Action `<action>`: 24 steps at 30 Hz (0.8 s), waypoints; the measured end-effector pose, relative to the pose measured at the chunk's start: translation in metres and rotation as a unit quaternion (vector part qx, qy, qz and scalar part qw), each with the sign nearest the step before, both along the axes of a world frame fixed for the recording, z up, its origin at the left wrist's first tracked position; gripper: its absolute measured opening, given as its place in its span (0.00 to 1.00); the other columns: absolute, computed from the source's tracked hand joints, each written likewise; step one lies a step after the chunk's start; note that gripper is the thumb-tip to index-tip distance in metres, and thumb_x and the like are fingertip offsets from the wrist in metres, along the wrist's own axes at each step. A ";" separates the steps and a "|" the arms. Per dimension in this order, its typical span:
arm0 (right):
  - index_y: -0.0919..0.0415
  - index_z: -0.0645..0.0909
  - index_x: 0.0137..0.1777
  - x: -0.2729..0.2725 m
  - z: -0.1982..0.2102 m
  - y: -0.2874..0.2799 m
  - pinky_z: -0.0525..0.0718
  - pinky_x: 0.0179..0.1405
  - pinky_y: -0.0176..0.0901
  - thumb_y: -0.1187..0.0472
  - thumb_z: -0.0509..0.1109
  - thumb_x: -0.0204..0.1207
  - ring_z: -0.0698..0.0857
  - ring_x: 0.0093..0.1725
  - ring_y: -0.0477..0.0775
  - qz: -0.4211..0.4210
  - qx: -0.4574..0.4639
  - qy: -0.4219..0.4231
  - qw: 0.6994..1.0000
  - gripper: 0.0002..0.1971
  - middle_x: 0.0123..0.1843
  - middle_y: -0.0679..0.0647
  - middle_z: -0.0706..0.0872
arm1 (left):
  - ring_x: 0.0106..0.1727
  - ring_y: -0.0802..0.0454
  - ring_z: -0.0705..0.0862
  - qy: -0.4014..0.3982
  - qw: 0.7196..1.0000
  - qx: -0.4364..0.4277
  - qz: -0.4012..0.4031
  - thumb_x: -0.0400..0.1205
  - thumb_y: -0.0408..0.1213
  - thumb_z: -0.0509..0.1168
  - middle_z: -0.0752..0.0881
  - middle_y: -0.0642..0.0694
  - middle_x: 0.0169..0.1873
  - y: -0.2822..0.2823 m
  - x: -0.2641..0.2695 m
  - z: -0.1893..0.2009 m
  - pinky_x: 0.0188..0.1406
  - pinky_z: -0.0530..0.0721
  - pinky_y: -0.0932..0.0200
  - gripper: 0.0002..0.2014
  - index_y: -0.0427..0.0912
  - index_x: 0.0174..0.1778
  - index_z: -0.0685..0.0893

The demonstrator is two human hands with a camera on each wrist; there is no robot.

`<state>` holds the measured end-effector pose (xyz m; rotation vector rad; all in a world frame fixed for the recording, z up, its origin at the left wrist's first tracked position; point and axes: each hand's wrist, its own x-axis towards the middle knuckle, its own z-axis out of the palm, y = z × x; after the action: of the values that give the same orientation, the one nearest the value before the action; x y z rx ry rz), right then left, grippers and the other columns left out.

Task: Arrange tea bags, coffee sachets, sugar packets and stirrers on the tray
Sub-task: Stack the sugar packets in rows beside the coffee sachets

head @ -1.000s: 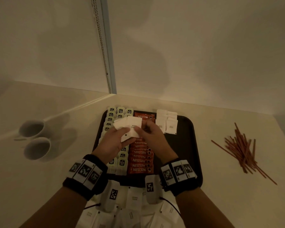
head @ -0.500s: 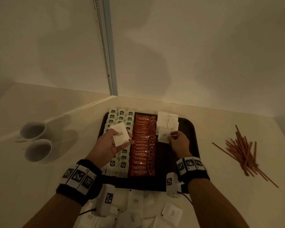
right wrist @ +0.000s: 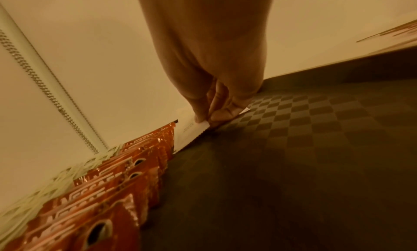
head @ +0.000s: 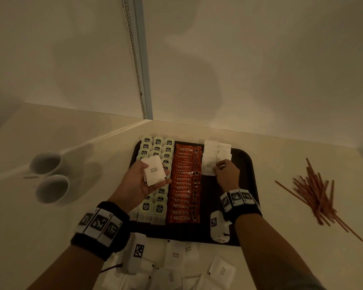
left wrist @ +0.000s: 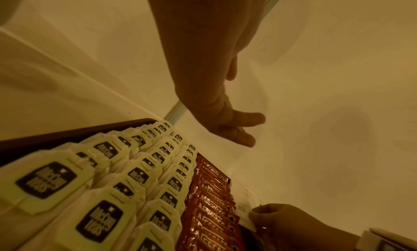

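Two hands busy over the tray (head: 248, 164). Right hand (head: 226, 176) has its grip closed on one sugar packet (head: 209, 167), pinched by its near corner between thumb and fingertips (right wrist: 223, 115), packet lying flat on the tray at the near end of the sugar rows (head: 217, 151), just beside the coffee sachets (head: 186, 185). Left hand (head: 140, 181) is palm up above the tea bags (head: 157, 146), its grip holding a small stack of sugar packets (head: 154, 171), thumb curled over the stack's near edge. Tea bags fill the tray's left side, coffee sachets the middle column, sugar at the far right-centre. Loose sugar packets (head: 221, 271) lie on the desk (head: 291, 258) at the near edge. Stirrers (head: 316, 195) are piled on the desk's right side, well apart from the tray. Two cups (head: 48, 176) sit by the left edge.
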<state>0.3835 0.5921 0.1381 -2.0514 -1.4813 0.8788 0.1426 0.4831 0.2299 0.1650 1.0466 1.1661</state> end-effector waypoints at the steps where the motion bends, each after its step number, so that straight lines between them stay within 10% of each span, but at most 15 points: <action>1: 0.66 0.80 0.54 -0.001 -0.002 0.001 0.80 0.48 0.38 0.63 0.71 0.77 0.84 0.52 0.55 0.001 0.004 -0.006 1.000 0.09 0.54 0.61 0.85 | 0.45 0.31 0.88 -0.002 1.000 0.002 -0.004 0.86 0.38 0.48 0.84 0.28 0.53 0.000 0.000 0.000 0.27 0.88 0.56 0.23 0.34 0.76 0.69; 10: 0.62 0.78 0.50 -0.004 0.007 -0.001 0.84 0.43 0.41 0.61 0.71 0.77 0.84 0.46 0.51 0.056 0.060 -0.050 0.995 0.07 0.44 0.53 0.83 | 0.40 0.38 0.91 -0.012 0.999 0.029 -0.014 0.88 0.33 0.47 0.91 0.35 0.40 0.001 0.003 0.009 0.27 0.88 0.57 0.16 0.36 0.67 0.74; 16: 0.53 0.81 0.47 -0.055 0.069 -0.044 0.82 0.44 0.31 0.54 0.68 0.78 0.84 0.45 0.42 0.225 0.049 0.209 0.951 0.04 0.46 0.46 0.85 | 0.55 0.44 0.89 0.121 0.989 0.059 -0.063 0.87 0.36 0.57 0.91 0.41 0.51 -0.001 0.010 0.009 0.39 0.90 0.56 0.11 0.42 0.56 0.84; 24: 0.63 0.82 0.50 -0.077 0.072 -0.064 0.81 0.41 0.30 0.62 0.75 0.73 0.83 0.41 0.43 0.229 0.064 0.278 0.931 0.08 0.44 0.55 0.86 | 0.41 0.55 0.89 0.179 0.982 0.054 0.001 0.81 0.35 0.67 0.90 0.46 0.44 0.005 0.021 0.009 0.32 0.86 0.67 0.04 0.45 0.49 0.85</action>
<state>0.3069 0.5280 0.2101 -1.2163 -1.6377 1.3612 0.1640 0.4885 0.2392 0.4740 1.2973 1.2225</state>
